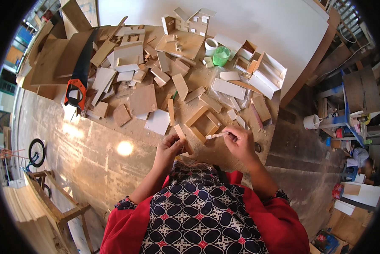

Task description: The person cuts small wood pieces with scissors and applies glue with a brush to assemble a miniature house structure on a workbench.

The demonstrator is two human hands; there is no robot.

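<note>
My left hand pinches a short flat wooden strip, held tilted near the table's front edge. Between the fingers of my right hand is a thin whitish stick, perhaps a small brush. Its tip points left, at the near corner of an open wooden frame; whether it touches the frame I cannot tell. The frame lies on the wooden table, just beyond both hands. Another narrow wood strip is beyond my left hand.
Many wood offcuts cover the table's left and middle. A saw with an orange handle sits at the left edge. Farther back are a small wooden model, a white cup, a green container and a white partitioned box.
</note>
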